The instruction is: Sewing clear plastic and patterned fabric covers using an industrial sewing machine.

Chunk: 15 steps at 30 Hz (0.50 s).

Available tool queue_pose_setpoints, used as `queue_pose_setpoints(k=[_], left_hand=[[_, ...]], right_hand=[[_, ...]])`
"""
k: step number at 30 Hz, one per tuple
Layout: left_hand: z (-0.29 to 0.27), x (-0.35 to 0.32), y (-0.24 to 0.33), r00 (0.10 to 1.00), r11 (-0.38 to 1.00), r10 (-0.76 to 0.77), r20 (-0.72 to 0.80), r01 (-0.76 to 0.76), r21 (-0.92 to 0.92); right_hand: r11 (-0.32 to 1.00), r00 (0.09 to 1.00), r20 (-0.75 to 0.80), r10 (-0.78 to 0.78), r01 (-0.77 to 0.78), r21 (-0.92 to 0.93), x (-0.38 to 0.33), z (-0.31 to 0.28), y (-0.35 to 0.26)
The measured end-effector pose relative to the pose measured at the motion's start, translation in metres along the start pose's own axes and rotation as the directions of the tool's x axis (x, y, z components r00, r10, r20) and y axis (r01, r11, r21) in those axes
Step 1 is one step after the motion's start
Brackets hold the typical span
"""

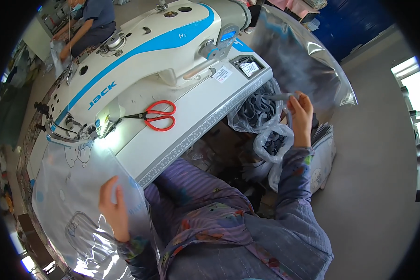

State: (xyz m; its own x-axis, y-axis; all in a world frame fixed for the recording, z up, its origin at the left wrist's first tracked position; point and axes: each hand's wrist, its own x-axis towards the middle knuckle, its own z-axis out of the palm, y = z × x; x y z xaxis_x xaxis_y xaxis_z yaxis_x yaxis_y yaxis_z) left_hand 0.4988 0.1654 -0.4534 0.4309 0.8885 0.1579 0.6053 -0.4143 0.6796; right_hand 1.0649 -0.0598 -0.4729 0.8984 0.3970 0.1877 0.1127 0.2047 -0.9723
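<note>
My right hand [302, 116] pinches the end of a grey fabric strip [277, 97], which runs back to a clear plastic bag [235, 120] full of similar coiled grey strips [256, 109]. On the left, my left hand [114, 210] lies over a translucent printed plastic sheet [70, 186], thumb and fingers apart. The sheet hangs over the table's left end, its far part by the lit needle area of a white and blue sewing machine [140, 51]. Red-handled thread scissors [161, 115] rest on the machine bed, blades toward the needle.
A ruler strip [196, 133] edges the table in front of my lap. Below my right forearm stand a second bag of dark grey pieces [276, 142] and a stack of printed sheets [324, 156]. Silvery plastic [294, 56] spreads behind the machine. Another person [95, 23] sits at far left.
</note>
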Motion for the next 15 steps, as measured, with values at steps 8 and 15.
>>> queue_pose_setpoints(k=[8, 15], left_hand=[[0.053, -0.009, 0.042, 0.965, 0.917, 0.242, 0.099, -0.261, 0.301], [0.043, -0.023, 0.029, 0.998, 0.948, 0.045, 0.045, -0.057, 0.314]], right_hand=[[0.988, 0.995, 0.099, -0.011, -0.004, 0.153, 0.012, 0.018, -0.077], [0.974, 0.981, 0.193, -0.001, -0.043, 0.223, -0.014, 0.046, -0.105]])
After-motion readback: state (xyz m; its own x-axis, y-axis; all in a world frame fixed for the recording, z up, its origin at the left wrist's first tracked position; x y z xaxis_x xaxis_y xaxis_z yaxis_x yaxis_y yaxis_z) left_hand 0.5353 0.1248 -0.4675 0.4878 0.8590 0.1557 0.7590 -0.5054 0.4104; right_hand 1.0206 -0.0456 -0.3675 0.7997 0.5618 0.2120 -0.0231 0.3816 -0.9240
